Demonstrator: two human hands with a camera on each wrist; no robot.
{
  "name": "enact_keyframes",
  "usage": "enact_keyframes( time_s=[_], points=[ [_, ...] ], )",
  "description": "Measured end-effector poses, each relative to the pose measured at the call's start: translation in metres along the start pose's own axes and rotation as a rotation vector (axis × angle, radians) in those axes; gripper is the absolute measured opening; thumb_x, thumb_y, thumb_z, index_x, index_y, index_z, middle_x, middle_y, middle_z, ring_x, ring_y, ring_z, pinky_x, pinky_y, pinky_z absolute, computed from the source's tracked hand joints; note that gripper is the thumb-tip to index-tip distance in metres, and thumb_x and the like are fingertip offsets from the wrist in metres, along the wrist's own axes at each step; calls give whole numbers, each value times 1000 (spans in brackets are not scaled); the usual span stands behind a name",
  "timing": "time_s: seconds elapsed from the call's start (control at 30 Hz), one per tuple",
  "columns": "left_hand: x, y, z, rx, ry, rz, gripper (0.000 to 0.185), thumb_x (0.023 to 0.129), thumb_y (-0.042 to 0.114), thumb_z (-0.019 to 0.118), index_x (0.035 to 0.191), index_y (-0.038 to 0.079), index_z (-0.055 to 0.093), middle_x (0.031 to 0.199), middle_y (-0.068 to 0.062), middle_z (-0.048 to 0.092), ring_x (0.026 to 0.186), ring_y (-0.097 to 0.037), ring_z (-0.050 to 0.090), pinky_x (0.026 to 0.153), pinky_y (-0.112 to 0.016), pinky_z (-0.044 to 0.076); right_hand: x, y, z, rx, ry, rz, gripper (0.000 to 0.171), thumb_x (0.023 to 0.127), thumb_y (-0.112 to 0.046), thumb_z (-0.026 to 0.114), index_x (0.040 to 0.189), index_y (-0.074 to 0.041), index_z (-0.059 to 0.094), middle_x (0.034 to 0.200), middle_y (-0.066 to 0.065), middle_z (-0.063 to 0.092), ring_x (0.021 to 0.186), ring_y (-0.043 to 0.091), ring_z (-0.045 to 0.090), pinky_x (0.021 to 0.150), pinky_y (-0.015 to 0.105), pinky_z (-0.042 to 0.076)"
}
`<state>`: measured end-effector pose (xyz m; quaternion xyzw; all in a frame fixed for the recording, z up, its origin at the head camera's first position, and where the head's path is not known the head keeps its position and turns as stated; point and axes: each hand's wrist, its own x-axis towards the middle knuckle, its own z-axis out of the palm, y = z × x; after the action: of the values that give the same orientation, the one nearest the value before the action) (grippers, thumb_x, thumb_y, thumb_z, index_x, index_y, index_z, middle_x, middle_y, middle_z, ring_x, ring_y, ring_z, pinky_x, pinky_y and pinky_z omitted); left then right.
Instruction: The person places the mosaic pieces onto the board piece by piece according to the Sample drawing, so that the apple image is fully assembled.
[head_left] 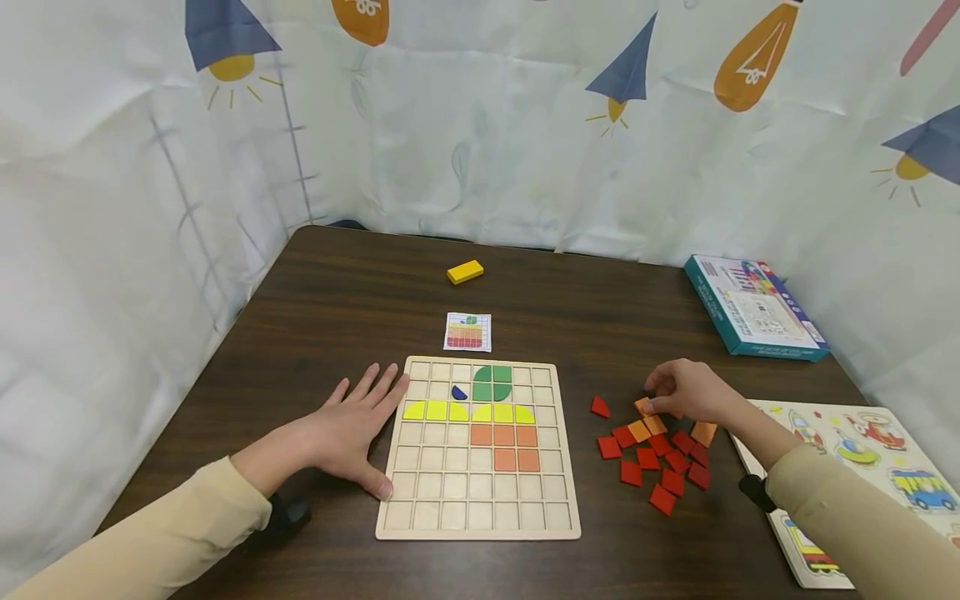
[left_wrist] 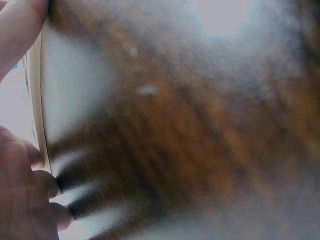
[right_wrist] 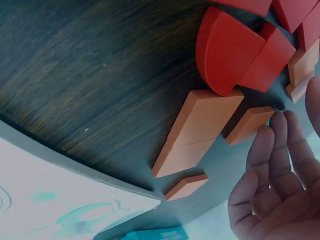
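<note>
Board braced, tile being picked.
My left hand (head_left: 352,429) lies flat, fingers straight, against the wooden grid board (head_left: 477,525) to keep it from sliding. My right hand (head_left: 686,392) pinches 1 orange tile (head_left: 643,407) at the pile of loose tiles (head_left: 660,458), beside the board.

We see the head view evenly lit and sharp, with soft shadows under the left hand (head_left: 352,433) and the right hand (head_left: 686,392), and bent edges at three and nine o'clock. The left wrist view is badly blurred, with white glare at one o'clock. The right wrist view is dimmer and bluish, sharp on the orange tiles (right_wrist: 200,125).
</note>
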<state>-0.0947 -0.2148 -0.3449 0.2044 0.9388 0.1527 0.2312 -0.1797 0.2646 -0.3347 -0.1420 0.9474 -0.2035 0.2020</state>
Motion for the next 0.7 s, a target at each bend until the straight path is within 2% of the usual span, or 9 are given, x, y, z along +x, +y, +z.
enact_keyframes(
  time_s=[0.2, 0.3, 0.5, 0.57, 0.7],
  points=[
    [0, 0, 0, -2, 1, -1, 148, 60, 70, 87, 163, 0, 8, 171, -26, 1, 156, -54, -2, 116, -79, 4, 5, -3, 0, -48, 10, 3, 29, 90, -27, 80, 100, -2, 70, 80, 1, 70, 67, 14, 58, 63, 31, 49],
    [0, 0, 1, -6, 0, -2, 147, 60, 69, 87, 163, 0, 8, 171, -25, 1, 155, -54, -1, 116, -79, 4, 7, -5, 1, -58, 7, 0, 29, 91, -29, 78, 101, -2, 71, 82, 2, 70, 69, 14, 58, 63, 31, 50],
    [0, 0, 1, -5, 5, 2, 147, 60, 68, 87, 163, 0, 9, 171, -25, 2, 156, -54, -1, 116, -78, 3, 10, -3, 0, -24, -41, -50, 27, 89, -11, 79, 112, -1, 68, 82, 3, 68, 56, 15, 57, 60, 32, 50],
    [0, 0, 1, -4, 7, 3, 147, 59, 68, 87, 163, 0, 9, 171, -25, 2, 156, -53, -1, 116, -78, 3, 10, -2, 0, -14, -43, -66, 24, 88, -8, 79, 109, -2, 68, 81, 3, 67, 54, 15, 56, 59, 31, 50],
    [-1, 0, 0, -6, 7, 8, 146, 61, 68, 88, 163, 0, 8, 171, -26, 1, 156, -53, -1, 116, -78, 4, 12, -2, 3, -52, 1, -112, 19, 86, -11, 82, 96, -7, 67, 80, 0, 66, 65, 13, 55, 61, 29, 48]
  ],
)
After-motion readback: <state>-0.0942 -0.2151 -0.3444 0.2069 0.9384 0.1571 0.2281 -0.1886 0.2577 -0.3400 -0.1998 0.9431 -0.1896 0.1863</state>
